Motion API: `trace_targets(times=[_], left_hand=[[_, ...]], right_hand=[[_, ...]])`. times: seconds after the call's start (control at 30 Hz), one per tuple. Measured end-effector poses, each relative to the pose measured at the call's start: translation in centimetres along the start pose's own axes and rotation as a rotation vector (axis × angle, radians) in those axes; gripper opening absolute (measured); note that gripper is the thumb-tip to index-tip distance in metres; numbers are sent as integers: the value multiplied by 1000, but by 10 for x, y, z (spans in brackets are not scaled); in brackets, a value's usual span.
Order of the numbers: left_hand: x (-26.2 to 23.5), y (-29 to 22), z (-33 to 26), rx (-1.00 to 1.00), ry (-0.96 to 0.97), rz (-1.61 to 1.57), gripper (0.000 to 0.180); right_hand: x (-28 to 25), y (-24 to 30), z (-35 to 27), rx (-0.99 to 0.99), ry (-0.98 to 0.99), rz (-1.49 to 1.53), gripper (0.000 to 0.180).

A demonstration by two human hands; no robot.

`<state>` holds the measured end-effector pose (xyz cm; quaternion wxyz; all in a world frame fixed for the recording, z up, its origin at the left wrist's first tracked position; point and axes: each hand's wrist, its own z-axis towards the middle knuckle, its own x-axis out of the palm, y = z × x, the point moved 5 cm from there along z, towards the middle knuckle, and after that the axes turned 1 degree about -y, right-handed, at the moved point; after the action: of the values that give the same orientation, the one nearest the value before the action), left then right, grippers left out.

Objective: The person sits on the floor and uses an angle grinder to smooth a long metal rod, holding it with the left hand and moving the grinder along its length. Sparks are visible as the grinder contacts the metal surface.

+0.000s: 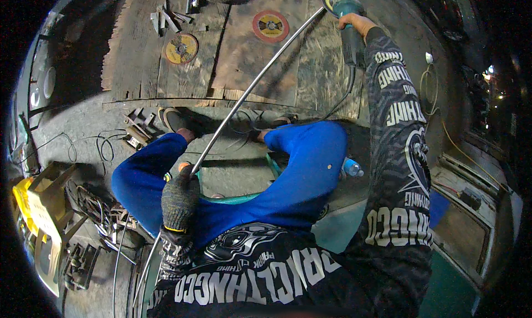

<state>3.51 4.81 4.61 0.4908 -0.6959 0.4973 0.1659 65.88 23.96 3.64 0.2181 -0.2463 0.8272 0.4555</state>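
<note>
One gloved left hand (180,199), fingers curled tight, grips the metal rod (244,99) by the left thigh. Rod's long axis runs diagonally up and right from that fist, over the wooden platform (310,85), clearing the yellow disc (182,48) and passing just right of the red-rimmed disc (271,26). Far end sits at the angle grinder (350,6), orange glow at wheel edge; can't tell exact contact. Right hand (356,24), bare, arm outstretched, wraps the grinder body, nearer that end; some fingers hidden.
</note>
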Motion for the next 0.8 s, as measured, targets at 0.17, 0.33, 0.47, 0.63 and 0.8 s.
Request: trace_targets(times=[0.17,0.33,0.47,0.63,0.8], left_hand=[[2,-1,-8,17,58,-114,26],[1,5,-13,67,142,-253,30],[10,9,1,-41,245,-310,30],[21,13,11,56,226,-311,33],[22,21,-9,169,202,-297,30]], right_hand=[[-2,0,-2,-128,-55,-41,22],[25,13,-29,-135,87,-366,20],[76,24,-45,-23,-3,-266,29],[139,56,-94,-42,166,-704,24],[211,96,-175,21,133,-613,32]])
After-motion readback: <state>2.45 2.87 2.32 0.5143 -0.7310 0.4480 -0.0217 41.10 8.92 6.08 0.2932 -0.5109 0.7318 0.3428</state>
